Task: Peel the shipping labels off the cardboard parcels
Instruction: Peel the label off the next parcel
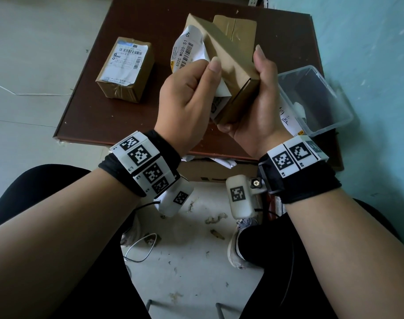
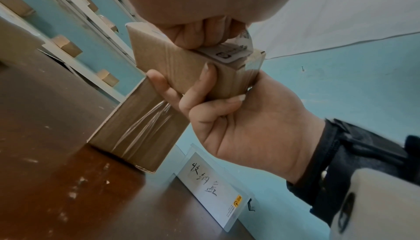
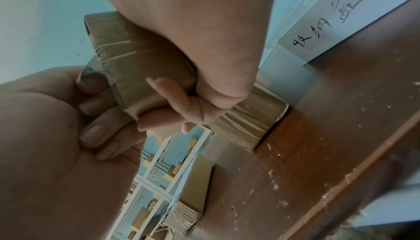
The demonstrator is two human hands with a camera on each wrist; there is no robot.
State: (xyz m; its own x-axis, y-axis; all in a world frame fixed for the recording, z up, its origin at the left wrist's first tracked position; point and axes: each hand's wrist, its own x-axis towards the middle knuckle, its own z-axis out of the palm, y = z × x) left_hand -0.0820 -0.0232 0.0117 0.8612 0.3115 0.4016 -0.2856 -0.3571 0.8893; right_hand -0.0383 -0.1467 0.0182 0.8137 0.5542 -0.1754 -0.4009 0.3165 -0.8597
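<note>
Label half off the raised parcel

Right hand (image 1: 263,97) clamps the stiff, light-looking parcel (image 1: 228,65) above the surface (image 1: 118,120); left hand (image 1: 187,95) pinches the thin label (image 1: 187,54) (likely tear-prone), so the grip seems best close to the peel line.

"632C W020-S1" on peeling label (image 1: 187,52)

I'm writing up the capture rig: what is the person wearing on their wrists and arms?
Both forearms are bare. Each wrist has a black fabric wristband carrying white blocks printed with black square fiducial markers. A rounded white camera housing, also marked, hangs under each wrist, with thin black cables trailing from it.
</note>
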